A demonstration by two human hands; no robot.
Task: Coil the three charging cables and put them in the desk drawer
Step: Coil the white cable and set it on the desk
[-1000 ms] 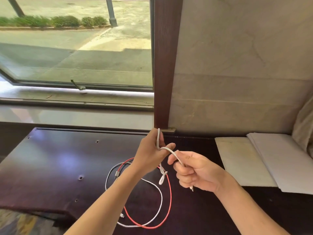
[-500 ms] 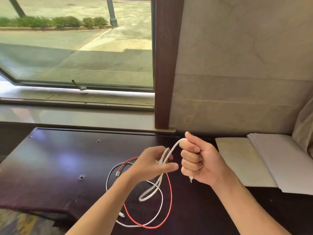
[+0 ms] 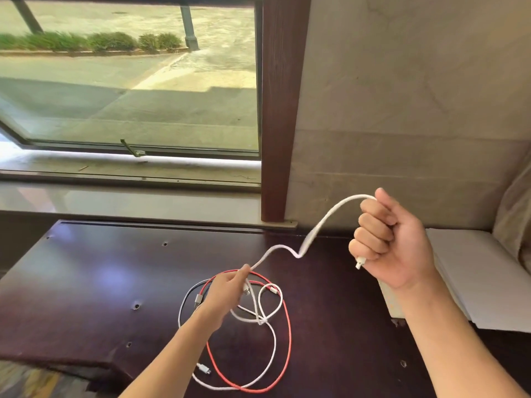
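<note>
White cable (image 3: 324,225) between pinching left hand (image 3: 230,294) and fisted right hand (image 3: 393,242)

I am looking at a dark, glossy desk top (image 3: 86,282) that is catching a pale glare, with small screw holes (image 3: 136,306) dotting it. White sheets of paper (image 3: 482,277) are lying at its right end, overlapping one another. Behind it, a window (image 3: 129,81) is showing a sunlit pavement and a low hedge (image 3: 86,41). A dark wooden post (image 3: 283,110) is standing between the glass and a beige wall (image 3: 402,110).
</note>
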